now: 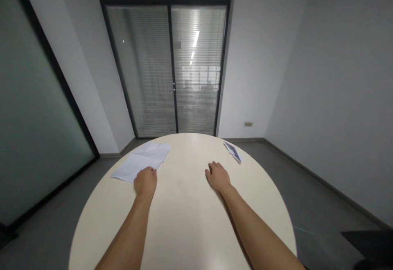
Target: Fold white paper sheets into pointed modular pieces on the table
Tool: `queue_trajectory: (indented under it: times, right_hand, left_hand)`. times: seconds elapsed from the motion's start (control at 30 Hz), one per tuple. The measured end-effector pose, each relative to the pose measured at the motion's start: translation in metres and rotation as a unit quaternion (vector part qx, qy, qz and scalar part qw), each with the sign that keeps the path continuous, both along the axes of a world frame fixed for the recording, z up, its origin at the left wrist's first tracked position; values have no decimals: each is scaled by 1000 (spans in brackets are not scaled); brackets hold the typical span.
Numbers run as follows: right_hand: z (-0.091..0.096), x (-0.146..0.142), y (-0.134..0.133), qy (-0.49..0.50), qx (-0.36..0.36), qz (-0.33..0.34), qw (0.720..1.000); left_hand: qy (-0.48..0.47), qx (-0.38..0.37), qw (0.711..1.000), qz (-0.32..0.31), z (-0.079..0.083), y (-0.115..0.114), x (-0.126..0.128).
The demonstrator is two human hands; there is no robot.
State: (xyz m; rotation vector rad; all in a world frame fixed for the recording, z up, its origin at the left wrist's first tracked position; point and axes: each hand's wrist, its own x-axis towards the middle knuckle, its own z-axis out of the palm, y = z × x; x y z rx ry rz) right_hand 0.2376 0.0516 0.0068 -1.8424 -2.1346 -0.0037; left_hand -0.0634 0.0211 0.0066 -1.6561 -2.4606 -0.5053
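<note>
- White sheet (141, 159): lies on the far L part of the bench (184, 212), approx. flat w/ faint creases, its outer side close to the rim.
- Handling, my guess: v. light, soft, floppy; bends or wrinkles easily, prob. slides on the smooth top, tears if yanked. No real weight to fight.
- Where I'd take it: the near R edge or a corner, thumb over & fingers under. I'd slide it to the rim if the edge won't lift; two edges at once keeps it from sagging.
- L grip (145, 182): fingers curled, over the sheet's near R edge. Can't tell from the head cam if it's pinching paper or just resting there.
- R grip (218, 177): looks released, fingers loosely bent, palm down on or just above the bench; I see nothing in it.
- Printed card (233, 152): far R, by the rim, beyond the R grip & apart from it. Dark/white print, unreadable. Prob. light, bit stiffer than the sheet; I'd pinch a long edge. Can't tell if it's folded.
- Farther out: glazed door (147, 69) w/ blinds, wall socket (248, 124) low to its R.
</note>
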Motion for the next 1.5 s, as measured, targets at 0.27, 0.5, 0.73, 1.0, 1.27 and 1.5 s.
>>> queue_trajectory:
  times: [0.27,0.5,0.73,1.0,1.27,1.5]
  right_hand:
    - [-3,2,1,0,-6,2,1000]
    - [-3,2,2,4,2,7,1000]
    - [-7,1,3,0,5,-2,1000]
    - [-11,-5,5,17,-2,-12,1000]
    - [5,-23,5,139,26,-32,989]
    - [8,-35,11,136,32,25,990]
  left_hand:
    - [-7,22,1000,5,2,2,2]
    - [-33,23,999,-14,-1,1,1]
    - [-14,22,1000,4,3,0,3]
    - [76,76,989,-104,26,-14,38]
    - [47,-26,963,-264,32,-36,93]
    - [-40,-69,862,-501,41,-54,113]
